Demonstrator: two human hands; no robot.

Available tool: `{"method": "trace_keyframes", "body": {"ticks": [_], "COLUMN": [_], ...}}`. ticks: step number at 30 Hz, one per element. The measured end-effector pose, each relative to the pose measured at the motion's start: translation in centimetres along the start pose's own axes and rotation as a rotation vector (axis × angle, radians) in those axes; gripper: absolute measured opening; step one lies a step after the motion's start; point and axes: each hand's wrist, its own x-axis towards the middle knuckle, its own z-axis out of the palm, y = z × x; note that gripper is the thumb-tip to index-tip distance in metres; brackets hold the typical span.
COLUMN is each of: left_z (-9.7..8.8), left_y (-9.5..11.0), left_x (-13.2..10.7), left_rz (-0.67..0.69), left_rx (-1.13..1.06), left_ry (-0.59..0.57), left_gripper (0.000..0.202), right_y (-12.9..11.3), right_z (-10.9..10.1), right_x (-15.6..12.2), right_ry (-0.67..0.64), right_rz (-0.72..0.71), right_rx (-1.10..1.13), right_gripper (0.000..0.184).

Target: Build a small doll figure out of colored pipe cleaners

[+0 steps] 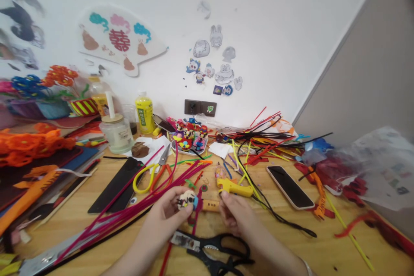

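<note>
My left hand [173,209] pinches a small fuzzy figure [186,199], cream with black markings and a patch of blue, between thumb and fingers. Curled closed to its right is my right hand [234,211]; what its fingers hold, if anything, I cannot make out. Just beyond its thumb lies a yellow glue gun [237,187] with a black cord. Between the hands a flat tan piece with dark lettering [210,205] reaches the right fingers. A magenta pipe cleaner piece [199,200] stands beside the figure. Black-handled scissors [210,248] lie below the hands.
Magenta pipe cleaners [129,202] cross the left side, near yellow-and-orange scissors [152,179]. A tray [189,152] of colourful figures stands at the back. A phone [290,186] lies right, by a plastic bag [384,168]. Bottle [144,114] and jar [116,136] stand back left.
</note>
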Motion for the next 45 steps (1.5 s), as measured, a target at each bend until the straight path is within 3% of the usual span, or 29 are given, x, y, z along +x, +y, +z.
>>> {"method": "trace_keyframes", "body": {"ticks": [4, 7, 11, 21, 30, 37, 45], "left_z": [-0.2, -0.2, 0.0, -0.2, 0.4, -0.1, -1.1], "left_y": [-0.2, -0.5, -0.6, -0.8, 0.2, -0.7, -1.2], "left_x": [0.2, 0.2, -0.1, 0.2, -0.4, 0.1, 1.4], "left_rz": [-0.073, -0.114, -0.146, -0.09, -0.081, -0.103, -0.06], "left_rx": [-0.146, -0.277, -0.283, -0.272, -0.178, -0.296, -0.299], "left_ry": [0.044, 0.008, -0.059, -0.07, -0.061, -0.051, 0.073], "left_gripper": [0.034, 0.033, 0.028, 0.029, 0.028, 0.035, 0.042], "right_y": [0.2, 0.5, 0.9, 1.0, 1.4, 1.4, 1.3], "right_z": [0.2, 0.8, 1.3, 0.7, -0.6, -1.0, -1.8], "right_x": [0.3, 0.5, 0.6, 1.1, 1.4, 1.9, 2.8], "right_ry": [0.037, 0.087, 0.111, 0.227, 0.248, 0.289, 0.304], "right_rz": [-0.147, -0.233, -0.259, -0.366, -0.458, -0.485, -0.469], "right_rx": [-0.071, -0.187, -0.213, -0.07, -0.166, -0.198, -0.182], "right_gripper": [0.049, 0.033, 0.022, 0.034, 0.026, 0.022, 0.027]}}
